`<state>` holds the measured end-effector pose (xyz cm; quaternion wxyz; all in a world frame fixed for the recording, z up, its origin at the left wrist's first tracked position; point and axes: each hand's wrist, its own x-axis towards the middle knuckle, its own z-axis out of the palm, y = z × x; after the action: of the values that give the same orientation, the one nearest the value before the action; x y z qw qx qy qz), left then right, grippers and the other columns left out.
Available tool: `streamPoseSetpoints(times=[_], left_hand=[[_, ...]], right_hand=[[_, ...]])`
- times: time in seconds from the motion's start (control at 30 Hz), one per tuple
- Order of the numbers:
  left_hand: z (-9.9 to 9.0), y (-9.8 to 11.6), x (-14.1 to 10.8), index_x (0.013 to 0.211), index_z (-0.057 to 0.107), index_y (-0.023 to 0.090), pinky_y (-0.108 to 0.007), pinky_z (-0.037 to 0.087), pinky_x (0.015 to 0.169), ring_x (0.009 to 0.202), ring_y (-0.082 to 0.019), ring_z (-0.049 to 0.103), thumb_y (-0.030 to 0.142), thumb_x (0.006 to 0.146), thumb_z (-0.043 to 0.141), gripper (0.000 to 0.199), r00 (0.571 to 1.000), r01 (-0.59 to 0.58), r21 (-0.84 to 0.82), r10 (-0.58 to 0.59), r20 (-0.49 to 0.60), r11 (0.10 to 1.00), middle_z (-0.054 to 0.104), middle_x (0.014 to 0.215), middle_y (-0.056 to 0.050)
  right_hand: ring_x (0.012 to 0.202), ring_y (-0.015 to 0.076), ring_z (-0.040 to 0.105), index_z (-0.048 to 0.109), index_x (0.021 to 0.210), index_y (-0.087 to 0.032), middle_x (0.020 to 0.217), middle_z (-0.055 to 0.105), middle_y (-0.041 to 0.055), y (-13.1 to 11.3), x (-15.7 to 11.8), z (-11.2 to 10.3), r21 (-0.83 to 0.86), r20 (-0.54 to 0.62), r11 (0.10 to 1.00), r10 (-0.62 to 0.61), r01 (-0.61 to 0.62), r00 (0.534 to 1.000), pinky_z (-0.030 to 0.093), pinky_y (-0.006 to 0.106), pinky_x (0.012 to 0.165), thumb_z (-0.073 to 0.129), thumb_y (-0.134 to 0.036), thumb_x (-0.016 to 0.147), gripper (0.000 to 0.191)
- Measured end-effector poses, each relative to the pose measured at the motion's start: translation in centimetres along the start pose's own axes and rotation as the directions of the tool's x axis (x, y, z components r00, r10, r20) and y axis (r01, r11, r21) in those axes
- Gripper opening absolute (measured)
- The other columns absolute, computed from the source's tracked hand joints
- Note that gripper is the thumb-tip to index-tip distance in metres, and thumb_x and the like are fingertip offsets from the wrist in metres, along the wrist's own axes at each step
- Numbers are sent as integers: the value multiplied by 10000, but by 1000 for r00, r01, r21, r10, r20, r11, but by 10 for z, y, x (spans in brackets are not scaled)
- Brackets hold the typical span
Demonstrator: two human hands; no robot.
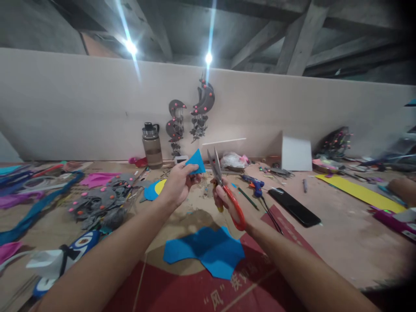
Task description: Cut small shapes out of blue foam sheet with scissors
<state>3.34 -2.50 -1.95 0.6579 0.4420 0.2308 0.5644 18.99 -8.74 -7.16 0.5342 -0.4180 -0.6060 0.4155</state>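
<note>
My left hand (180, 185) pinches a small pointed piece of blue felt-like sheet (196, 162), held up over the table. Just to its right, my right hand (224, 200) grips scissors with red handles (234, 203). Their blades (214, 164) point up and stand apart, with a gap between them and the blue piece. A larger blue cut sheet (208, 251) with an uneven outline lies flat below both hands. Beside my left wrist rests a blue piece with a yellow round (157, 190) on it, partly hidden by the hand.
Behind my hands stand a water bottle (152, 147) and a white board (296, 154). To the right lie a blue glue gun (256, 186), a black phone (294, 207) and a yellow strip (357, 193). Grey felt pieces (104, 199) pile up at left. Someone's hand (403, 190) shows far right.
</note>
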Motion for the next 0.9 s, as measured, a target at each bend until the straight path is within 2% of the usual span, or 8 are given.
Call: streamPoseSetpoints(times=[0.13, 0.27, 0.37, 0.47, 0.6, 0.7, 0.8, 0.9], left_hand=[[6, 4, 7, 688, 543, 148, -202, 395, 489, 516, -81, 539, 208, 592, 756, 241, 998, -26, 24, 25, 55, 999, 564, 624, 28], [15, 3, 13, 677, 570, 137, -199, 371, 447, 477, -80, 522, 208, 616, 737, 191, 985, 23, 137, -46, 167, 990, 564, 588, 11], [19, 2, 16, 654, 577, 131, -199, 361, 428, 466, -83, 519, 206, 625, 728, 171, 976, 40, 202, -82, 203, 979, 556, 564, 4], [17, 1, 18, 646, 570, 135, -197, 360, 423, 462, -82, 517, 202, 615, 731, 177, 978, 36, 210, -77, 194, 977, 556, 562, 8], [10, 0, 20, 652, 567, 136, -199, 366, 433, 470, -84, 524, 206, 611, 740, 191, 979, 34, 220, -76, 187, 975, 559, 571, 12], [8, -3, 18, 699, 587, 129, -203, 382, 462, 502, -88, 543, 216, 626, 749, 198, 983, 41, 206, -76, 166, 978, 583, 608, 5], [12, -10, 15, 744, 587, 133, -201, 391, 499, 556, -87, 561, 221, 631, 762, 225, 996, 8, 100, -17, 87, 995, 610, 670, 1], [19, -19, 10, 750, 575, 140, -200, 381, 512, 584, -83, 556, 213, 633, 763, 233, 999, -33, -9, 33, 18, 999, 610, 689, 7]], right_hand=[[553, 93, 403, 461, 966, -221, 709, 420, -41, 2, -6, -1, 29, 68, 1000, -9, 7, 998, 339, 236, 505, 512, -556, 909, 344], [557, 97, 397, 449, 998, -227, 728, 434, -35, 1, -6, -4, 74, 78, 997, -40, 34, 996, 344, 236, 496, 479, -542, 936, 322], [561, 95, 398, 432, 957, -222, 728, 432, -35, -2, -6, -7, 118, 86, 993, -40, 30, 995, 347, 239, 504, 488, -539, 934, 322], [561, 92, 394, 413, 921, -221, 722, 428, -37, -4, -6, -9, 159, 95, 987, -27, 12, 995, 348, 239, 511, 509, -545, 920, 338], [562, 86, 399, 426, 906, -218, 720, 409, -38, 0, -6, -9, 132, 96, 991, -3, -10, 995, 339, 230, 501, 530, -557, 907, 355], [562, 81, 392, 451, 938, -219, 732, 397, -39, 5, -7, -8, 141, 104, 990, -9, -5, 995, 339, 227, 497, 524, -546, 917, 335], [551, 81, 388, 474, 1036, -228, 734, 393, -44, 10, -8, -5, 170, 91, 985, -2, -14, 996, 337, 223, 480, 513, -542, 926, 335], [539, 77, 386, 481, 1054, -225, 732, 396, -47, 12, -8, -3, 178, 78, 984, 10, -24, 997, 333, 218, 465, 517, -552, 920, 355]])
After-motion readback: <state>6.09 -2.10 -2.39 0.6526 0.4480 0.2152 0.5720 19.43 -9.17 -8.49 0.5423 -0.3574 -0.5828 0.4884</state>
